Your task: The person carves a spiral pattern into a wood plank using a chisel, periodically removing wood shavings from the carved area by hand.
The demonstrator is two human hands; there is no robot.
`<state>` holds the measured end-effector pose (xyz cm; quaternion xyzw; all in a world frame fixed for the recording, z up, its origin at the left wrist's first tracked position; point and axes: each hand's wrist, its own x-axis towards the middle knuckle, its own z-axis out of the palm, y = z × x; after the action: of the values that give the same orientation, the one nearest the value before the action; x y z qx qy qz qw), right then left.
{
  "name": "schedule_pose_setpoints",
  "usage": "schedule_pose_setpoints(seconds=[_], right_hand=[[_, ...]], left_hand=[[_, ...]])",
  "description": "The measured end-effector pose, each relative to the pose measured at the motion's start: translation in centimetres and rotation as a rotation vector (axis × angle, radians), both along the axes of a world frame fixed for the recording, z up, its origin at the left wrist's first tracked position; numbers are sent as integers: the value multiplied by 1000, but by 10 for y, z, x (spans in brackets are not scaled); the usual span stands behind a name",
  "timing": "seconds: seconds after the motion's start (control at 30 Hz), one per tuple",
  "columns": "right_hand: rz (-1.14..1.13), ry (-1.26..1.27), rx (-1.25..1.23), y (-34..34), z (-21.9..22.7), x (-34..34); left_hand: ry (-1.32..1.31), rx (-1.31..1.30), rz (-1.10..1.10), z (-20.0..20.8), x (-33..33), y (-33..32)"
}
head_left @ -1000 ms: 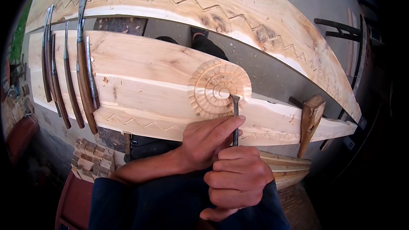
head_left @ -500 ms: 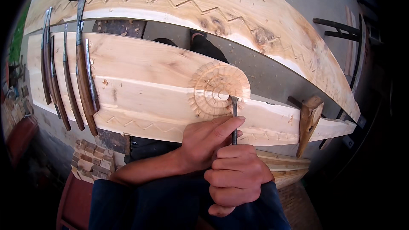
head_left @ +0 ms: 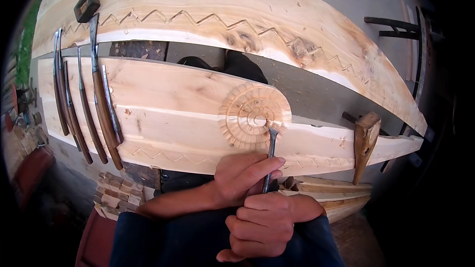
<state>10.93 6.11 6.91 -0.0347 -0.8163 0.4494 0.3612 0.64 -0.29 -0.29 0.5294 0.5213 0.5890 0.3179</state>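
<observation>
A pale wooden board [head_left: 183, 118] lies crosswise before me, with a round carved spiral [head_left: 246, 96] of small notched segments near its middle. My left hand [head_left: 242, 175] has its fingers around the metal shaft of a chisel [head_left: 272, 151], its wrist close to the board's near edge. Nearer to my body, my right hand [head_left: 262, 225] is closed in a fist on the chisel's handle, which the fingers hide. The chisel's flared tip points away from me and lies over the lower right part of the spiral, close to its centre; whether it touches the wood I cannot tell.
Several chisels [head_left: 100, 109] lie side by side on the board's left end. A wooden wedge-shaped piece [head_left: 366, 138] stands at its right end. Beyond lies a larger board [head_left: 198, 7] with a zigzag groove and a dark block-shaped tool head [head_left: 86, 6]. Stacked wooden blocks [head_left: 116, 193] sit lower left.
The chisel's tip has drawn back slightly from the spiral's centre toward me. My right fist has moved down and a little left, tilting the chisel. The whole view has shifted.
</observation>
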Motion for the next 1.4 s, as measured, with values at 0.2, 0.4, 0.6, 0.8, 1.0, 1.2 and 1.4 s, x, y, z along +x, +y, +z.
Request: schedule_pose_setpoints(seconds=[0.2,0.4,0.6,0.8,1.0,1.2,1.4], right_hand=[[-187,67,118,7,-9,16],[-311,-129,163,-1,-1,45],[-689,-356,131,-3,-12,61],[-479,-504,-147,3,-3,71],[-535,-503,-132,6,-6,64],[-549,-562,-60,7,-3,53],[-486,-573,108,12,1,43]], left_hand=[[-28,-35,14,4,-2,3],[9,-17,-161,16,-16,7],[175,28,-44,11,-11,8],[304,-111,-91,9,-14,10],[295,-71,-31,6,-9,17],[268,-103,3,6,-11,17],[152,-99,56,4,-11,12]])
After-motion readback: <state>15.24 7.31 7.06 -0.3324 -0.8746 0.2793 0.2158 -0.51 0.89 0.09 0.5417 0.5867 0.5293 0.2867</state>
